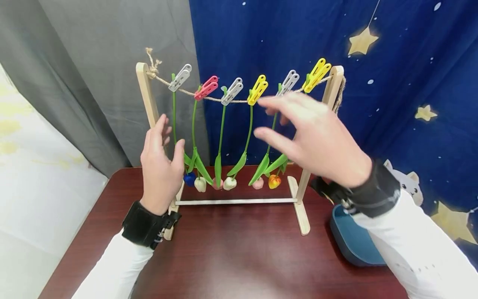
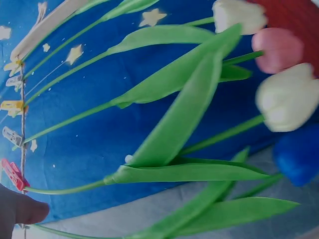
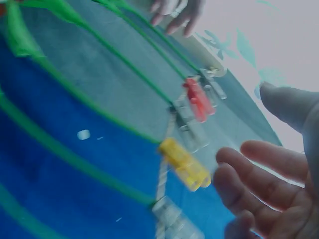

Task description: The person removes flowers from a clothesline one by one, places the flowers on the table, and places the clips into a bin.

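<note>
Six tulips [image 1: 222, 128] hang pegged on the string [image 1: 209, 98], none removed yet. Your right hand [image 1: 317, 139] is spread, empty, near the grey peg [image 1: 289, 82]; left hand [image 1: 161, 168] relaxed by the rack post [image 1: 147, 93].

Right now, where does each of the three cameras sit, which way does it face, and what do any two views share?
Head: above, facing forward and down at the wooden rack, both forearms, left hand and right hand showing.
Left wrist: low beside the rack, facing the hanging tulips; one fingertip shows.
Right wrist: near the string, facing the yellow peg; open fingers show.
Shared: the red peg appears in all three views.
</note>
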The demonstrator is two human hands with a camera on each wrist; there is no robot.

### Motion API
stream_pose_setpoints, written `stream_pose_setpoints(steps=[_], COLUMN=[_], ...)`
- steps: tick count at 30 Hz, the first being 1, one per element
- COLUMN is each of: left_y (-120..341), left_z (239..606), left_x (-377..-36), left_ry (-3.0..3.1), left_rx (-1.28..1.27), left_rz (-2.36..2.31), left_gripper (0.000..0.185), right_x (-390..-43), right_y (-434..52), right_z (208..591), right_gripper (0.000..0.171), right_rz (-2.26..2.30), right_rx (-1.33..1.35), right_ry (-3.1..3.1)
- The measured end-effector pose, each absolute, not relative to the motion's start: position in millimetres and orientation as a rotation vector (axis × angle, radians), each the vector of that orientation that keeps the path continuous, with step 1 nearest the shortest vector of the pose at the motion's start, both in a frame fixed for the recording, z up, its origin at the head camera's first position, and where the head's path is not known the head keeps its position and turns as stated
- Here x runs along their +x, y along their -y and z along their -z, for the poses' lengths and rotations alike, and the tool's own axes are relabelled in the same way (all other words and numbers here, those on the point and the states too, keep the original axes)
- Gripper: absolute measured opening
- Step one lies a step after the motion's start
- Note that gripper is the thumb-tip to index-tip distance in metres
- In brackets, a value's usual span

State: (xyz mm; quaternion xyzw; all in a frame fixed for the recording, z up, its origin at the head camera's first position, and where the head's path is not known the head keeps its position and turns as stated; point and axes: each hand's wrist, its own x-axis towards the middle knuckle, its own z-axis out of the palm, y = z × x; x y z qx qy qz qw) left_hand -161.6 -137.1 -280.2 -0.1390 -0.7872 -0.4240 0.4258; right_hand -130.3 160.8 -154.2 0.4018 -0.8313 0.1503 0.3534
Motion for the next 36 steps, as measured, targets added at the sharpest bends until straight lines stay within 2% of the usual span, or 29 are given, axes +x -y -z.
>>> stream_pose_setpoints(steps=[7,12,16,23,36], left_y=[128,126,126,127,128], left_z=[266,265,264,262,263], left_x=[-177,-178,-176,-175,-173], left_ry=[2.038,2.003,1.984,1.978,1.953], left_rx=[-0.318,-0.273,-0.236,-0.210,-0.204], left_rz=[1.016,0.908,0.849,0.843,0.871], left_gripper=[0.060,0.051,0.044,0.039,0.036], right_x=[-166,-184,-192,-201,-206], right_y=[-99,-63,-46,-38,-50], right_z=[99,83,76,76,81], right_gripper=[0.054,0.057,0.051,0.031,0.022], right_rz=[-0.302,-0.271,-0.282,-0.450,-0.563], right_rx=[1.052,1.072,1.088,1.097,1.062], right_ry=[2.267,2.403,2.480,2.519,2.391])
